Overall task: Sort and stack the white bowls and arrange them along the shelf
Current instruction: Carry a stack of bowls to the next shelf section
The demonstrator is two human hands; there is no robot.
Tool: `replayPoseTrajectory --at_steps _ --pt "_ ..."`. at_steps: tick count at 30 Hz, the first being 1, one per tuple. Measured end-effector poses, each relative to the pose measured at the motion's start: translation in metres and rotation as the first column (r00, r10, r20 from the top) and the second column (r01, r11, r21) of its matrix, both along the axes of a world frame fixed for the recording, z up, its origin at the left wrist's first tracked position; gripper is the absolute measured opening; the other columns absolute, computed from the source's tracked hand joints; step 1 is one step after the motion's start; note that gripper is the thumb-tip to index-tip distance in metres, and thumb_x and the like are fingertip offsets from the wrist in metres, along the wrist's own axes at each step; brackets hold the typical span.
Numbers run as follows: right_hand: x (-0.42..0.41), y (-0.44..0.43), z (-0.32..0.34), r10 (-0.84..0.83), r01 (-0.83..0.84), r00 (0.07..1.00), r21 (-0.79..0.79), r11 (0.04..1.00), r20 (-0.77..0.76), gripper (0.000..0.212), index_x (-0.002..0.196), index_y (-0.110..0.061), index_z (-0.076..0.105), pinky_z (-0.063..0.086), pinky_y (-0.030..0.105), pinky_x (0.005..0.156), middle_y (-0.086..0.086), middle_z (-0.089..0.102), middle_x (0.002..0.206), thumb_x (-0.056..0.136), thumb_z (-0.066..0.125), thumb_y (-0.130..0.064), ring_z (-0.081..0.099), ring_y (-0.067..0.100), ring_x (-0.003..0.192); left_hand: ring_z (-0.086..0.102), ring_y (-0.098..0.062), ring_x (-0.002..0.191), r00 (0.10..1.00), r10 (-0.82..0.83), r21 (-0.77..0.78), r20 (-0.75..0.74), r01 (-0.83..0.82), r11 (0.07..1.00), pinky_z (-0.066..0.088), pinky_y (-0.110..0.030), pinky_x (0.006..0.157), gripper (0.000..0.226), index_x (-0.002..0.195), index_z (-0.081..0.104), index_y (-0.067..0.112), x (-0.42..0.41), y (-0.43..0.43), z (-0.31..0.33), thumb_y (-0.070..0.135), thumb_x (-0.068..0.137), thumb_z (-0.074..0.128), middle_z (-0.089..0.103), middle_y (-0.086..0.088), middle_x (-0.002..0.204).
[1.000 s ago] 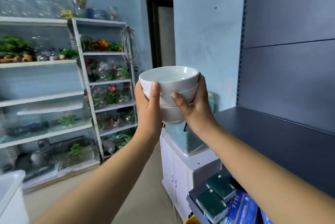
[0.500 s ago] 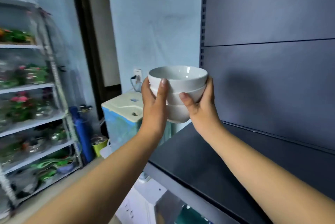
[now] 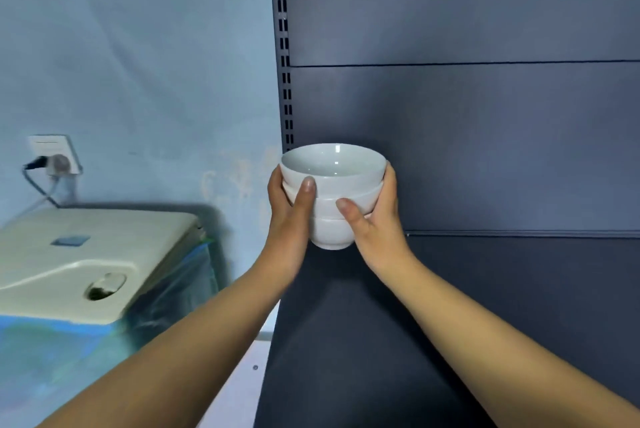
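Cream plastic fills my left edge: the lid of a machine (image 3: 86, 254) wrapped in blue film, with a wall socket (image 3: 52, 153) above it. A second ago that side showed racks of plants and a doorway. The view has swung right since, and the dark shelf (image 3: 485, 289) now sits square in front of me (good news: I judge I have reached the drop-off spot).

My left hand (image 3: 289, 219) cups the stack of bowls (image 3: 332, 192) from the left. Its fingers curl round the far side and the thumb lies flat up the near wall, tip on the top bowl. Three white bowls are nested upright. The stack is over the shelf's left end, near the slotted upright (image 3: 284, 46); whether its foot touches the board yet I cannot tell.

My right hand (image 3: 377, 219) mirrors the grip from the right, with the thumb pressed on the middle bowl. The shelf runs on rightward under the grey back panel (image 3: 485, 133), so lowering the stack here looks like the step in hand.
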State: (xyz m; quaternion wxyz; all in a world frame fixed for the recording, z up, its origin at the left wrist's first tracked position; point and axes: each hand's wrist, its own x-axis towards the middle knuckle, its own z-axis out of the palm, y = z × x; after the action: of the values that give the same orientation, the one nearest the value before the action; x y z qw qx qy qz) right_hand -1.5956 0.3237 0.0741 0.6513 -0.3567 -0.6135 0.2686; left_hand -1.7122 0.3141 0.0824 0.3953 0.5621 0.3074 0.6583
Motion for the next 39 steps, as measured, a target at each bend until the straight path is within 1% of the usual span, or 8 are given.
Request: replayPoseTrajectory --at_steps 7,11,16,20,23,28,33,39 --pt "-0.009 0.016 -0.039 -0.123 0.127 0.992 -0.125 0.984 0.038 0.118 0.142 -0.016 0.019 0.038 0.050 0.104 0.010 0.036 0.140 0.052 0.064 -0.079 0.040 0.024 0.129 0.049 0.016 0.097 0.997 -0.075 -0.048 -0.030 0.073 0.996 0.044 -0.004 0.079 0.056 0.126 0.026 0.033 -0.007 0.033 -0.039 0.047 0.075 0.045 0.043 0.026 0.115" --pt "-0.005 0.026 -0.049 -0.155 0.164 0.985 -0.142 0.976 0.076 0.123 0.143 -0.013 0.017 0.037 0.047 0.106 0.010 0.035 0.141 0.051 0.060 -0.082 0.039 0.023 0.129 0.053 0.018 0.097 0.994 -0.102 -0.058 -0.040 0.100 0.993 0.045 -0.009 0.085 0.057 0.115 0.036 0.039 -0.005 0.045 -0.051 0.061 0.064 0.047 0.047 0.025 0.115" --pt "-0.003 0.040 -0.058 -0.167 0.182 0.981 -0.174 0.968 0.102 0.123 0.144 -0.013 0.015 0.035 0.048 0.107 0.010 0.033 0.143 0.052 0.060 -0.081 0.036 0.024 0.131 0.049 0.021 0.099 0.992 -0.119 -0.094 -0.053 0.114 0.989 0.043 -0.008 0.087 0.071 0.126 0.027 0.037 -0.004 0.060 -0.061 0.064 0.063 0.045 0.045 0.027 0.118" --pt "-0.002 0.050 -0.064 -0.148 0.170 0.982 -0.214 0.962 0.115 0.116 0.144 -0.015 0.015 0.036 0.046 0.107 0.009 0.034 0.142 0.054 0.065 -0.070 0.037 0.022 0.131 0.051 0.022 0.094 0.994 -0.100 -0.108 -0.044 0.095 0.990 0.044 -0.006 0.084 0.053 0.119 0.032 0.037 -0.003 0.070 -0.066 0.054 0.072 0.050 0.046 0.026 0.115" --pt "-0.002 0.057 -0.066 -0.136 0.161 0.983 -0.226 0.961 0.121 0.118 0.143 -0.017 0.017 0.038 0.045 0.106 0.007 0.035 0.141 0.052 0.065 -0.074 0.038 0.022 0.130 0.053 0.018 0.096 0.996 -0.080 -0.108 -0.026 0.077 0.991 0.046 -0.008 0.084 0.065 0.121 0.033 0.038 -0.003 0.076 -0.069 0.061 0.063 0.049 0.047 0.024 0.116" --pt "-0.001 0.066 -0.068 -0.103 0.134 0.985 -0.243 0.961 0.137 0.108 0.143 -0.020 0.017 0.037 0.046 0.106 0.005 0.034 0.143 0.056 0.066 -0.060 0.037 0.021 0.131 0.050 0.001 0.111 0.999 -0.035 -0.117 -0.023 0.032 0.993 0.045 -0.018 0.093 0.091 0.138 0.025 0.022 -0.006 0.082 -0.073 0.065 0.061 0.048 0.046 0.010 0.128" --pt "0.002 0.069 -0.069 -0.099 0.131 0.986 -0.248 0.960 0.135 0.106 0.140 -0.023 0.022 0.038 0.043 0.106 0.001 0.036 0.142 0.051 0.070 -0.058 0.038 0.018 0.130 0.052 0.015 0.096 1.000 -0.016 -0.118 -0.025 0.013 0.993 0.046 -0.007 0.081 0.081 0.128 0.025 0.030 -0.006 0.084 -0.071 0.064 0.058 0.048 0.045 0.025 0.114" --pt "0.003 0.067 -0.068 -0.081 0.115 0.988 -0.263 0.958 0.134 0.107 0.142 -0.024 0.020 0.038 0.042 0.107 -0.001 0.036 0.143 0.053 0.068 -0.059 0.037 0.016 0.131 0.052 0.004 0.106 1.000 -0.030 -0.110 0.000 0.030 0.994 0.044 -0.024 0.095 0.085 0.134 0.028 0.025 -0.007 0.085 -0.075 0.061 0.061 0.053 0.048 0.022 0.117"
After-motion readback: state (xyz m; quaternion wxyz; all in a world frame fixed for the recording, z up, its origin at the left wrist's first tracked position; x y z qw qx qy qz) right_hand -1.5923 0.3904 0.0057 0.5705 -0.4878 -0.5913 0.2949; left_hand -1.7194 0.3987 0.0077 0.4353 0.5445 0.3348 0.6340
